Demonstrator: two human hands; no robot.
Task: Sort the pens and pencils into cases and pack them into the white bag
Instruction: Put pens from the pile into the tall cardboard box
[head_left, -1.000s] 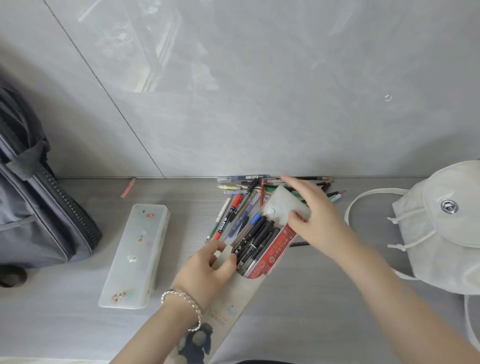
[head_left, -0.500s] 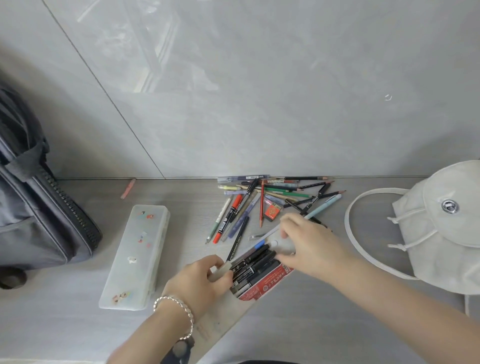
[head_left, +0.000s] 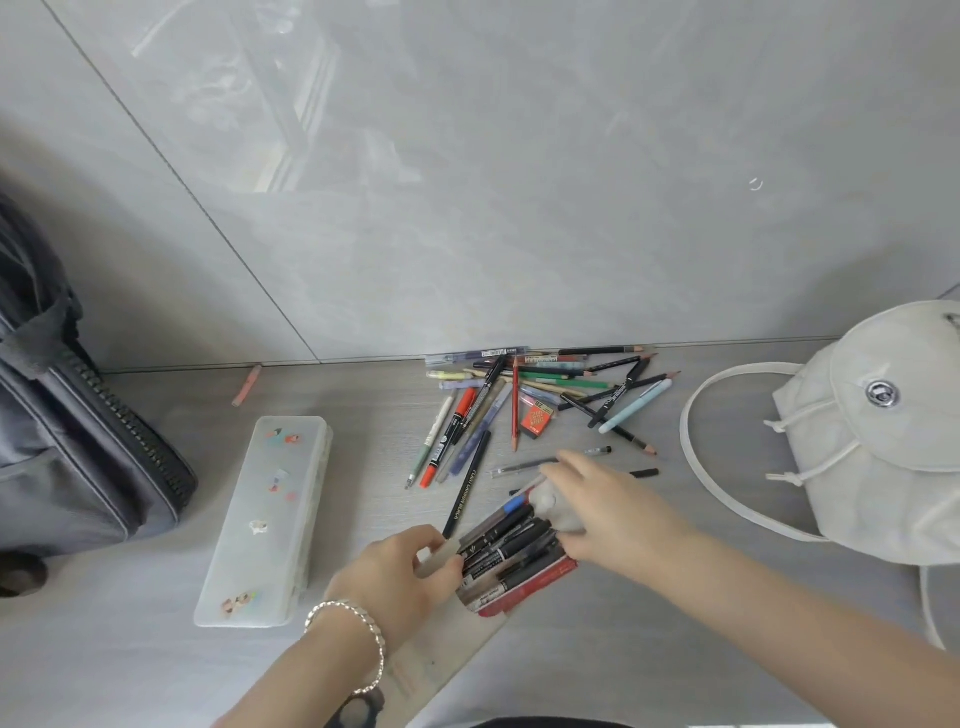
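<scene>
A flat beige pencil case (head_left: 447, 654) lies at the near middle of the table, its open mouth packed with several dark pens (head_left: 509, 551) and a red packet. My left hand (head_left: 400, 577) grips the case's left edge by the mouth. My right hand (head_left: 613, 512) pinches the case's translucent flap (head_left: 545, 501) over the pen tips. A loose pile of pens and pencils (head_left: 545, 389) lies by the wall, beyond both hands. The white bag (head_left: 883, 457) sits at the right, its flap shut.
A frosted plastic pencil box (head_left: 270, 519) with stickers lies closed, left of my left hand. A grey zipped backpack (head_left: 67, 441) fills the far left. A pink stick (head_left: 247, 385) lies near the wall. The bag's white strap (head_left: 691, 441) loops onto the table.
Both hands pulled the beige case toward me, away from the loose pile. My right hand brought the flap down from upright onto the pen tips.
</scene>
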